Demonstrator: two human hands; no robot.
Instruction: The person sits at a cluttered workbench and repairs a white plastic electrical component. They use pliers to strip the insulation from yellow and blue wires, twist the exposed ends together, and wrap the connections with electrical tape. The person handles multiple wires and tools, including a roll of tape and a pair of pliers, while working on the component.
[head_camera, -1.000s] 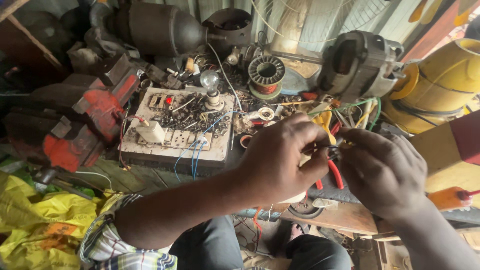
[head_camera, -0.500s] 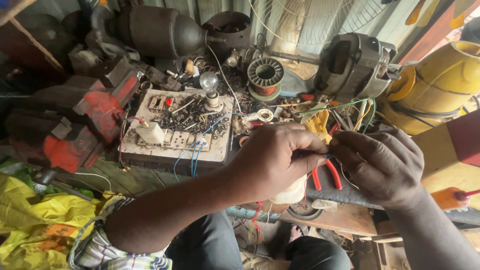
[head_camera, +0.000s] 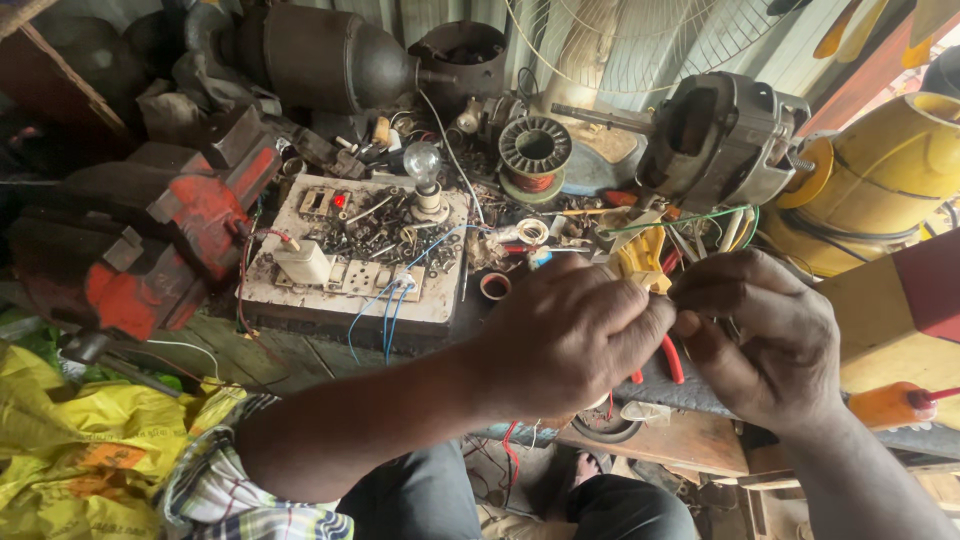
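Both hands meet at centre-right, fingertips pressed together. Left hand (head_camera: 570, 335) curled, thumb and fingers pinched toward the right hand (head_camera: 765, 340); right hand's fingers also closed in a pinch. What sits between the fingertips is hidden (too small, can't tell). A thin green wire (head_camera: 690, 218) runs from just above the hands at 12 o'clock up toward the motor housing (head_camera: 725, 135) at 1 o'clock; whether it ends in the pinch I can't tell.

Red-handled pliers (head_camera: 672, 358) lie directly under the hands, handles showing in the gap between them. Yellow object (head_camera: 640, 265) just above the left knuckles.

White test board (head_camera: 350, 260) at 10 o'clock of the hands, well apart: bulb (head_camera: 424, 170) upright on it, loose screws and blue leads on top. Red bench vise (head_camera: 160, 240) at 9 o'clock, beside the board. Copper-wound stator (head_camera: 535, 150) at 12 o'clock. Yellow tank (head_camera: 880, 190) at 2 o'clock. Yellow plastic sheet (head_camera: 70, 450) at 8 o'clock. Orange bottle (head_camera: 885, 405) at 4 o'clock, near the right wrist.
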